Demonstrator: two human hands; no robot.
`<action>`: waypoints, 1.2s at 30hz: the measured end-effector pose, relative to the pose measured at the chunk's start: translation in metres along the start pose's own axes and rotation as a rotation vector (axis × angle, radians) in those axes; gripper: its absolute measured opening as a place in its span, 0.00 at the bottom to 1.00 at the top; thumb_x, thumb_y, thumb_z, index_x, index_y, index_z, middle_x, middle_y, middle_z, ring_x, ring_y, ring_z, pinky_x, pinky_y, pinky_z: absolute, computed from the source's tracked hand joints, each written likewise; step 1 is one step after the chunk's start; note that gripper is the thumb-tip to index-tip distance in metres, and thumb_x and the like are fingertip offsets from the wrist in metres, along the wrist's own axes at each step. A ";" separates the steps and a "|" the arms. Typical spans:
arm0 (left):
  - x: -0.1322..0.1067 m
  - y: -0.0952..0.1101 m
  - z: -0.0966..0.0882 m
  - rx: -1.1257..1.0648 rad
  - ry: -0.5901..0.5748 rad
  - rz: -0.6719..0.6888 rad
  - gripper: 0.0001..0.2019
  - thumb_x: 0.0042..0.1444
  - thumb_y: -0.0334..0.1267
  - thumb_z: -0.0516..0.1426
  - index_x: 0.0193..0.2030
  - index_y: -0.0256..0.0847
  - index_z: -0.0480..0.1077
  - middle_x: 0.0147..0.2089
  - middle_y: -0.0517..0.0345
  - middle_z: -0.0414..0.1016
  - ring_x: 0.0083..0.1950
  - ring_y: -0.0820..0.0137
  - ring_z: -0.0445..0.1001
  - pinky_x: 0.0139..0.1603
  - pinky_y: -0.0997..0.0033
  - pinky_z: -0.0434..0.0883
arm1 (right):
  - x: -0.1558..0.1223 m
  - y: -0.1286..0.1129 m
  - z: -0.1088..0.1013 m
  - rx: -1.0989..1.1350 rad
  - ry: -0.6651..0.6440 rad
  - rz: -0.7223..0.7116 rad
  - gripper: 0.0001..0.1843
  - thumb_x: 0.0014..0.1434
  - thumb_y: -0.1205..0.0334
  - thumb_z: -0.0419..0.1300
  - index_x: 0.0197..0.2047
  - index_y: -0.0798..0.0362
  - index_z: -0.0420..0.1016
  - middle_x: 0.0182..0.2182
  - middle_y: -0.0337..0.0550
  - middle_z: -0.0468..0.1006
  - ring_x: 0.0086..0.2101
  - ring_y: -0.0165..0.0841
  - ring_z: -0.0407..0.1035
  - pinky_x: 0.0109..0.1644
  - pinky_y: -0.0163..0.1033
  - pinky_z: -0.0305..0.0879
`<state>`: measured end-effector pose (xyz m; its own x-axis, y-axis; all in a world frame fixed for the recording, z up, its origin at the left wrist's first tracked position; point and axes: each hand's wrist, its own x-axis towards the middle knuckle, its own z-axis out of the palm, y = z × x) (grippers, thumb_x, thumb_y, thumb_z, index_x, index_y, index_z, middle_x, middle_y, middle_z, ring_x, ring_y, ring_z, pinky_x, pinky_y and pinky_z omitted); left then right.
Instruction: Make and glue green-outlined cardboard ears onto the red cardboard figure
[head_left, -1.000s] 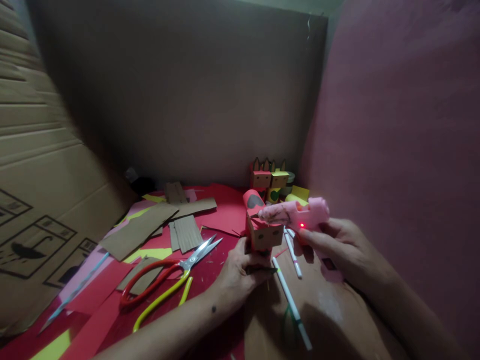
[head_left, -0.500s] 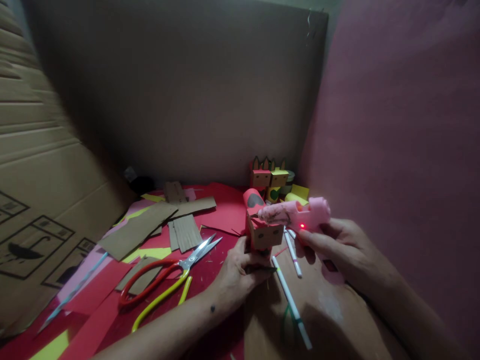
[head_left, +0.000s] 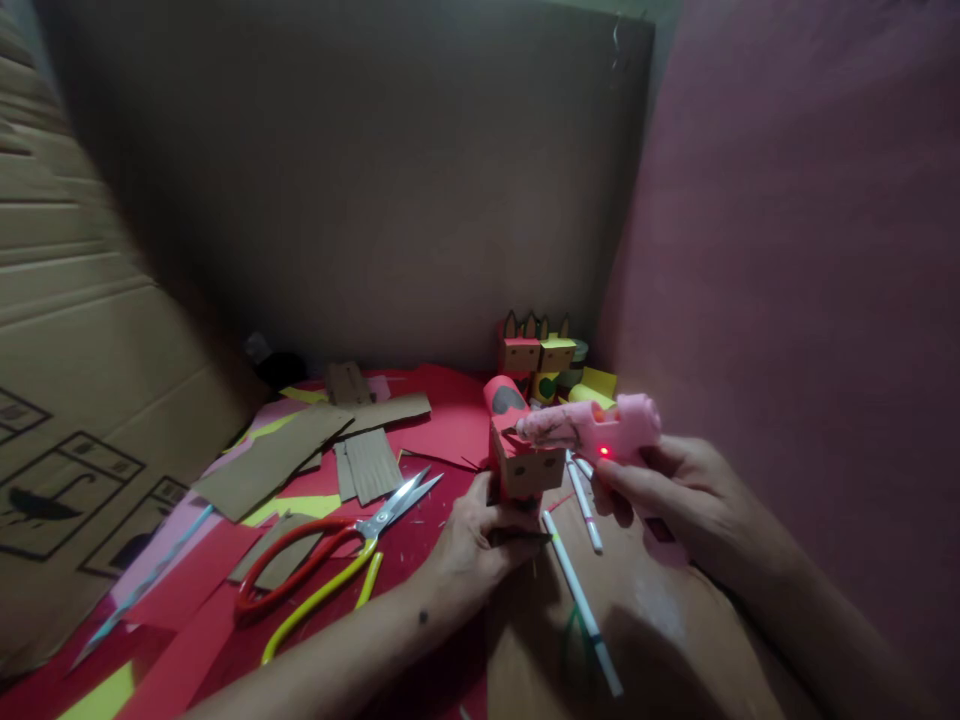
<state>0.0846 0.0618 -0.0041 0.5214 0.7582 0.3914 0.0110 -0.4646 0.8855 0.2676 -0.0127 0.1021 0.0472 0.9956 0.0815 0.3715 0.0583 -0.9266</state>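
My left hand [head_left: 476, 535] is wrapped round a red paper figure [head_left: 531, 474], a boxy head with a brown cardboard face and two dark eye spots. Between those fingers a thin dark pointed piece [head_left: 534, 537] also sticks out. In my right hand [head_left: 686, 495] is a pink hot glue gun [head_left: 574, 427] with a lit red light, its nozzle at the top of the figure's head. I cannot tell whether the nozzle touches the paper. Just behind the head lies a red paper roll [head_left: 505, 394] with a dark heart.
Red-and-yellow-handled scissors [head_left: 382, 520] lie open left of my hands among cardboard scraps [head_left: 277, 460] and red paper [head_left: 457, 415]. White marker-like sticks [head_left: 581, 600] rest on the brown board [head_left: 645, 660]. Behind stand a red figure [head_left: 520, 352] and a yellow figure [head_left: 556, 352] with pointed ears.
Hardly anything differs. The view has shifted very slightly; both hands keep their hold, and the glue gun nozzle stays at the top of the figure's head.
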 end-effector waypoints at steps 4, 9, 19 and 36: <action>0.001 0.000 0.000 0.001 0.013 0.006 0.05 0.48 0.30 0.63 0.30 0.44 0.78 0.49 0.53 0.68 0.52 0.60 0.67 0.55 0.54 0.67 | 0.001 0.001 -0.001 -0.018 0.015 -0.016 0.19 0.56 0.49 0.59 0.24 0.56 0.71 0.17 0.36 0.66 0.15 0.23 0.58 0.17 0.30 0.51; 0.001 0.003 0.000 0.005 0.006 0.009 0.04 0.48 0.31 0.63 0.29 0.44 0.78 0.48 0.53 0.68 0.52 0.60 0.67 0.54 0.54 0.67 | 0.000 0.000 -0.003 -0.023 0.016 -0.041 0.19 0.56 0.49 0.58 0.23 0.56 0.71 0.17 0.37 0.66 0.15 0.23 0.58 0.17 0.30 0.52; 0.001 0.001 -0.001 0.003 0.003 0.000 0.04 0.48 0.31 0.62 0.29 0.45 0.78 0.48 0.53 0.67 0.51 0.61 0.67 0.54 0.55 0.67 | -0.004 -0.003 -0.002 -0.011 0.088 -0.004 0.18 0.54 0.49 0.60 0.22 0.55 0.71 0.16 0.36 0.65 0.16 0.24 0.56 0.18 0.31 0.52; 0.002 -0.001 -0.001 0.009 0.004 0.015 0.06 0.47 0.29 0.62 0.29 0.45 0.78 0.48 0.54 0.68 0.52 0.62 0.67 0.54 0.58 0.67 | -0.006 -0.002 0.001 0.015 0.118 -0.032 0.17 0.53 0.51 0.60 0.22 0.55 0.71 0.16 0.36 0.65 0.16 0.24 0.57 0.18 0.31 0.52</action>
<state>0.0848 0.0637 -0.0038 0.5181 0.7528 0.4060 0.0110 -0.4805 0.8769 0.2658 -0.0184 0.1034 0.1442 0.9777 0.1529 0.3604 0.0920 -0.9283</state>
